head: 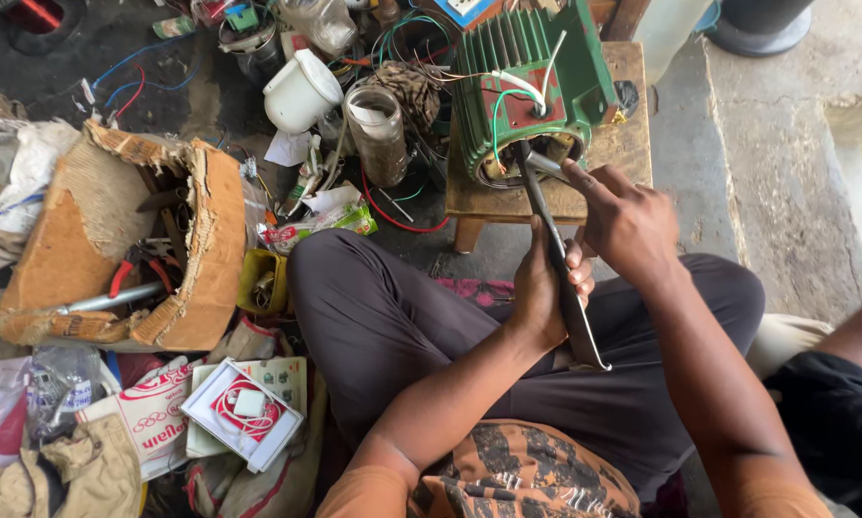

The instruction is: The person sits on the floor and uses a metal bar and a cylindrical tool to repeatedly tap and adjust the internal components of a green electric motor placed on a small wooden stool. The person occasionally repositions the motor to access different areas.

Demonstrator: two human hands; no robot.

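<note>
A green electric motor (pixel 536 72) with loose wires stands on a low wooden stool (pixel 623 144), its open end facing me. My left hand (pixel 543 288) grips a long dark metal bar (pixel 560 278) whose tip rests against the rim of the motor's opening. My right hand (pixel 628 221) sits just beside it, forefinger stretched toward a short metal rod (pixel 546 165) at the same opening. I sit cross-legged in dark trousers, knees below the stool.
A torn cardboard box (pixel 115 249) with pliers and tools lies at left. A white cup (pixel 302 91), a glass jar (pixel 378 134), wires and packets crowd the floor. Another person's arm (pixel 853 336) shows at right. Concrete floor (pixel 767 173) lies right of the stool.
</note>
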